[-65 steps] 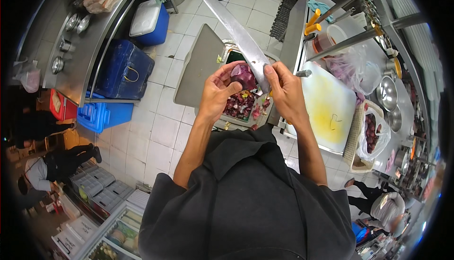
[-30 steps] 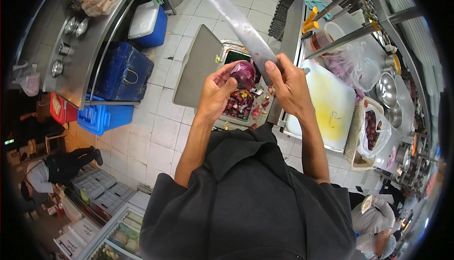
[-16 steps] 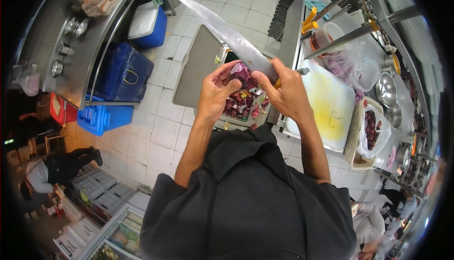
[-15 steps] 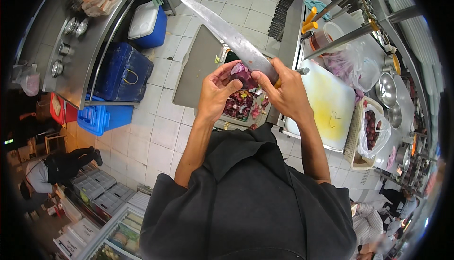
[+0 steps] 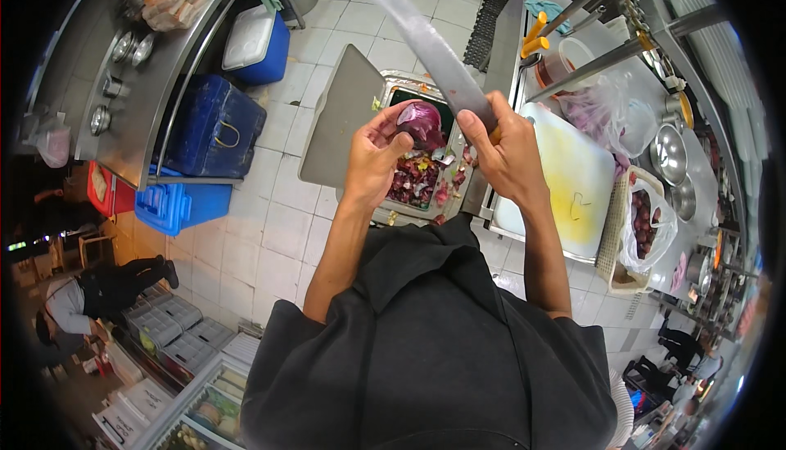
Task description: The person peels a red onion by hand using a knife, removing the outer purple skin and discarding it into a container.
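Observation:
My left hand (image 5: 372,155) is closed round a red onion (image 5: 422,125), whose glossy purple side shows above the fingers. In my right hand (image 5: 513,151) is a long, broad-bladed knife (image 5: 430,45), its blade slanting up and to the left. The right thumb lies along the blade near the handle, which the fingers mostly hide. Knife and onion are apart. Beneath both hands, onion skins and trimmings (image 5: 415,180) fill part of a dark bin, and loose scraps lie on its rim to the right.
A grey panel (image 5: 340,118) leans left of the bin. To the right are a yellow-stained white cutting board (image 5: 565,188) and a basket (image 5: 614,241) with bagged red onions (image 5: 643,225). Blue coolers (image 5: 214,122) stand under the left steel counter. Another person (image 5: 98,290) bends at lower left.
The knife and my right hand have moved right, away from the onion. The blade's tip has swung up and right. More of the onion's smooth purple surface now shows in my left hand.

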